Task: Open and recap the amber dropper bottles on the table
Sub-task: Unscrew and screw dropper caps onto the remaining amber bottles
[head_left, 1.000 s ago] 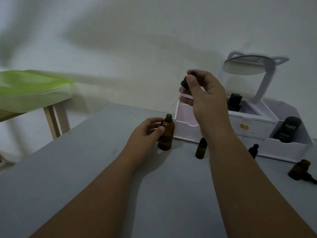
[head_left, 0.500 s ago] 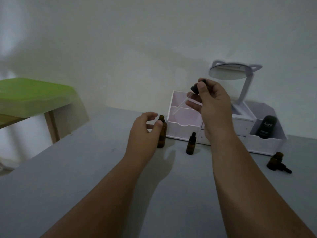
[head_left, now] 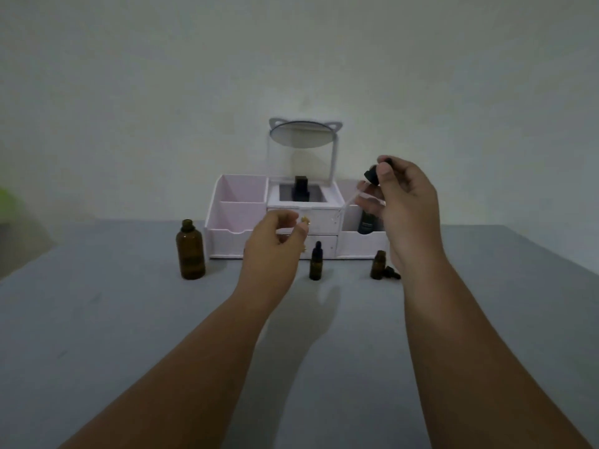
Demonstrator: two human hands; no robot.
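A large amber bottle (head_left: 190, 251) stands uncapped on the grey table (head_left: 97, 319), left of my hands. My right hand (head_left: 405, 202) pinches its black dropper cap (head_left: 372, 175) in the air, the glass pipette (head_left: 348, 207) slanting down to the left. My left hand (head_left: 275, 244) hovers above the table with loosely curled fingers, holding nothing. A small capped amber bottle (head_left: 316, 262) stands just right of it. Another small amber bottle (head_left: 378, 265) stands uncapped under my right wrist, its black cap (head_left: 391, 273) lying beside it.
A white organiser (head_left: 236, 218) with drawers and a cat-ear mirror (head_left: 303, 134) stands at the table's back edge against the wall. It holds a dark box (head_left: 300, 188) and a dark tube (head_left: 368, 220). A green object (head_left: 5, 202) shows at far left.
My left hand let go of the large amber bottle and moved right, away from it. My right hand carried the dropper cap rightward. The camera view swung right.
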